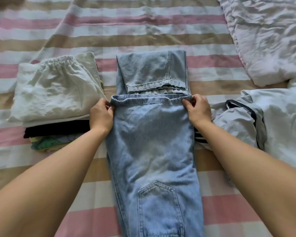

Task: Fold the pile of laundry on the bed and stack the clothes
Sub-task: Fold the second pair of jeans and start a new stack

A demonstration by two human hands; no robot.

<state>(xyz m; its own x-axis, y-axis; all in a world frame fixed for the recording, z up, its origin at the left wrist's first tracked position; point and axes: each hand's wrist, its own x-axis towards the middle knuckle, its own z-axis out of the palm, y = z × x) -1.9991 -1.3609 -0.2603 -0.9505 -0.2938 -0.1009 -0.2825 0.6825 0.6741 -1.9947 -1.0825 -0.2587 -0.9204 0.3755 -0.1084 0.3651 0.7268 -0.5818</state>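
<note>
Denim jeans (150,142) are lying along the bed (143,31) while your left hand (101,115) and right hand (199,112) are pinching both corners of one edge, likely squaring the fold.

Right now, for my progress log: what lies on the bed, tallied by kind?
Jeans: 1
Folded stack: 1
Unfolded heap: 1
White quilt: 1
Total: 4

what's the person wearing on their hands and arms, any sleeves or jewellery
The left hand and right hand are bare: no gloves, rings, watch or bracelet visible. The left forearm and right forearm show no sleeve up to the frame's edge.
</note>
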